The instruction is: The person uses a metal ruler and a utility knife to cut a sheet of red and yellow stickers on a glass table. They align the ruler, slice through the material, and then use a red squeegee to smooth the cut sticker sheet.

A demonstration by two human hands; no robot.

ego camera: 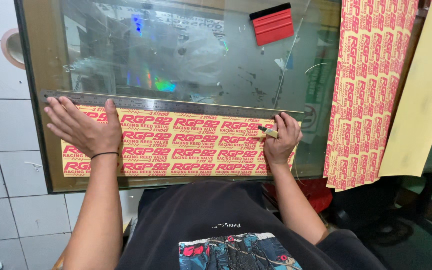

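Note:
A yellow sticker sheet (186,145) with rows of red print lies on a glass-topped table (201,65). A long steel ruler (176,105) rests along the sheet's far edge. My left hand (82,127) is spread flat, fingers apart, pressing on the ruler's left end and the sheet. My right hand (281,137) is closed around a small yellow cutter knife (268,131), its tip close to the ruler's right end at the sheet's upper right corner.
A red squeegee (272,23) lies on the glass at the back right. A long strip of the same printed stickers (366,90) hangs at the right beside plain yellow backing sheets (421,95). White floor tiles (1,165) and a tape roll (12,47) are at the left.

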